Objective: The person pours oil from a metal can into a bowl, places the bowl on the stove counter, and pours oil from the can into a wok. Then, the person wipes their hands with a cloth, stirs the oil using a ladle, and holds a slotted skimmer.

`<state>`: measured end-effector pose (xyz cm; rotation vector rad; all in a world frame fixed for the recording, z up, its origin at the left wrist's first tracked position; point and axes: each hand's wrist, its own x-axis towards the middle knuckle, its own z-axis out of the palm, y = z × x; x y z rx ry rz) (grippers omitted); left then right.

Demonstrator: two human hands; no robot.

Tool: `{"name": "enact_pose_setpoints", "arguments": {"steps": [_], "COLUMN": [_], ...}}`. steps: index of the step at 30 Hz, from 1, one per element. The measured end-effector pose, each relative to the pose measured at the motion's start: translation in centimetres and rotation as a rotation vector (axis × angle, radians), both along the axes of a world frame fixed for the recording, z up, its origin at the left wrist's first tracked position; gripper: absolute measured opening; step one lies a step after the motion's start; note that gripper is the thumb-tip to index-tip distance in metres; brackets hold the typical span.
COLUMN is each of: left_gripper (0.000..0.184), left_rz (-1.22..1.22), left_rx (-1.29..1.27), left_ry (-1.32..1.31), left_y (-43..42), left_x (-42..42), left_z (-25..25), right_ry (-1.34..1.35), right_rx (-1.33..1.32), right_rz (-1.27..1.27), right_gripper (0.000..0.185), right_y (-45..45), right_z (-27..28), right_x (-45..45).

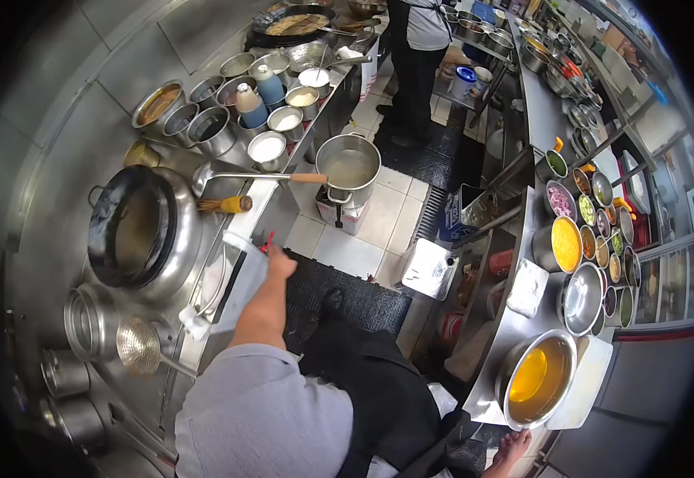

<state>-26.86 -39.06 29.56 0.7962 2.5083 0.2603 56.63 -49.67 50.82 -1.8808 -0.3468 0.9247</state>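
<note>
My left hand (281,263) reaches to the stove's front edge, its fingers closed at a small red knob (269,238); the exact grip is partly hidden. Close to it hangs a white container (239,275) on the stove side. My right hand (511,451) is low at the counter's near corner, fingers loosely bent and slightly apart, nothing visible in them. Its fingertips are beside the rim of a large metal bowl (567,350) of yellow liquid; whether they touch it I cannot tell. A dark wok (101,239) sits on the burner, left of my left hand.
A wooden-handled ladle (267,176) lies over the stove edge beside a brush (231,205). A metal pot (348,163) stands in the aisle. Seasoning tins (267,148) line the stove. Ingredient containers (566,244) fill the right counter. Another person (418,64) stands ahead.
</note>
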Motion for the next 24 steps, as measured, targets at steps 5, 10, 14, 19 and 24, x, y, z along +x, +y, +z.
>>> {"name": "enact_pose_setpoints", "arguments": {"steps": [5, 10, 14, 19, 24], "left_gripper": [0.093, 0.096, 0.102, 0.095, 0.061], "left_rz": [0.228, 0.348, 0.251, 0.268, -0.546], "left_rx": [0.033, 0.0, -0.209, -0.569, -0.008], "left_ry": [-0.317, -0.175, -0.152, -0.27, -0.474], "left_y": [1.8, 5.6, 6.7, 12.6, 20.6], "left_x": [-6.9, -7.2, -6.9, -6.2, 5.9], "left_z": [0.4, -7.5, -10.1, -3.1, -3.1], "right_ry": [0.005, -0.15, 0.165, -0.18, -0.121], "right_rx": [-0.142, -0.181, -0.237, -0.221, -0.047], "right_rz": [-0.234, -0.038, -0.124, -0.422, -0.325], "right_gripper": [0.054, 0.071, 0.069, 0.037, 0.023], "right_y": [-0.4, -3.7, -3.2, -5.0, -2.0], "right_z": [-0.9, -2.4, 3.7, 4.0, 5.7], "right_x": [-2.1, 0.0, -6.3, -9.4, -13.6]}}
